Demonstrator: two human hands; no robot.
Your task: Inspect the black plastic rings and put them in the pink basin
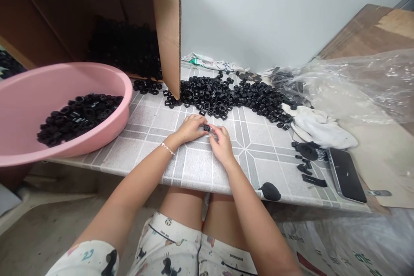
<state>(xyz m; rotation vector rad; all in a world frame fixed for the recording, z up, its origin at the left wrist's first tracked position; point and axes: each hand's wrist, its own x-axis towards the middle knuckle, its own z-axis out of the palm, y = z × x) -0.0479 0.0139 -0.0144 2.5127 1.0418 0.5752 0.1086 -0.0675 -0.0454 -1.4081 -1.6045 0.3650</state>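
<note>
One left hand [190, 129] and one right hand [221, 143] are pinching one small black plastic nut [207, 128], while one round pink plastic basin [64, 82], one open brown cardboard box [168, 21], one crumpled white cloth [318, 127] and one black phone [347, 174] are sitting nearby; the loose black nuts [207, 97] are numbering too many to count.

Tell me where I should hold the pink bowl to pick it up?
Grip the rim of the pink plastic basin with both hands, coming from the side nearest you. The rim flares outward, so fingers can probably hook under it, and the black plastic pieces piled inside may make it heavy.
</note>
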